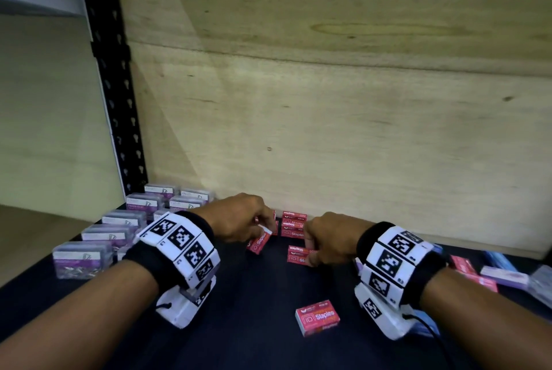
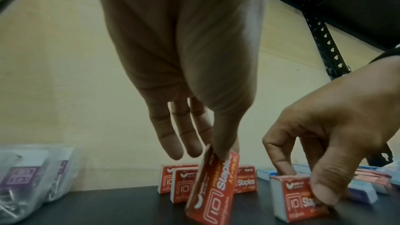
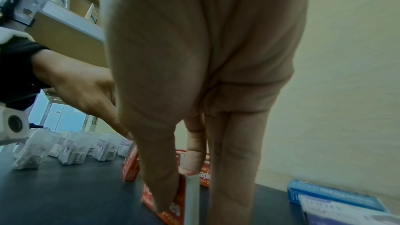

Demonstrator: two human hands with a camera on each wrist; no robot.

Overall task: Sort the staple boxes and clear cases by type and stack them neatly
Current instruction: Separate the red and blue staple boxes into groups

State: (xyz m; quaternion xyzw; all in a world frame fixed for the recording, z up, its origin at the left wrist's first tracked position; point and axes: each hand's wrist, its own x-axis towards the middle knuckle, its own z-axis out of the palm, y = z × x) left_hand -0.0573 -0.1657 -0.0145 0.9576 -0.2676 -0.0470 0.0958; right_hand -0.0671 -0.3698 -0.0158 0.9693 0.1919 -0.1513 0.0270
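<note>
On shelf, red "Staples" boxes (image 1: 294, 228), both hands gripping

The red box lying alone at the near side of the table (image 1: 263, 304), the lone red box (image 1: 317, 317), carries the white word "Staples" and a framed "10". The tilted red box (image 2: 213, 189) in the left hand (image 2: 184, 67) shows the same "Staples" and "10". The back red box (image 2: 246, 181) reads "Staples". The labels on the clear cases (image 1: 80, 259) are too blurred to read.
</note>
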